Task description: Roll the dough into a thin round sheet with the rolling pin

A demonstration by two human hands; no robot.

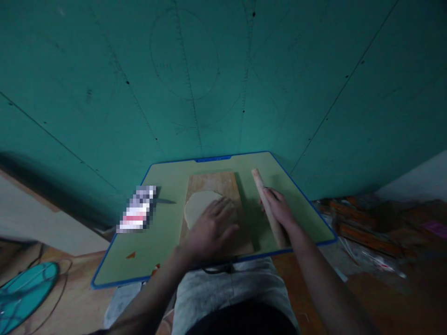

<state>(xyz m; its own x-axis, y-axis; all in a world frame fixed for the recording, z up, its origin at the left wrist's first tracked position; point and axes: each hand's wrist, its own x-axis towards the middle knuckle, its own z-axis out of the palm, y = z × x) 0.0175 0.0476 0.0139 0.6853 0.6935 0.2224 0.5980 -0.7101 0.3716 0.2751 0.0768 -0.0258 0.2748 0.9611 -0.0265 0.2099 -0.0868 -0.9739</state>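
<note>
A flat round of dough (199, 204) lies on a wooden cutting board (228, 181) at the middle of the table. My left hand (213, 228) rests over the dough's right part, fingers stretched out and touching it. To the right of the board, my right hand (277, 204) is wrapped round a wooden rolling pin (257, 179). The pin points away from me at a slant, its near end close to the table's front edge. Part of the dough is hidden under my left hand.
The pale green table (167, 177) has a blue rim and stands against a green wall (209, 116). A knife (165, 201) lies left of the board, beside a blurred-out packet (136, 209). A small brown scrap (131, 255) sits at front left. Clutter (366, 237) covers the floor at right.
</note>
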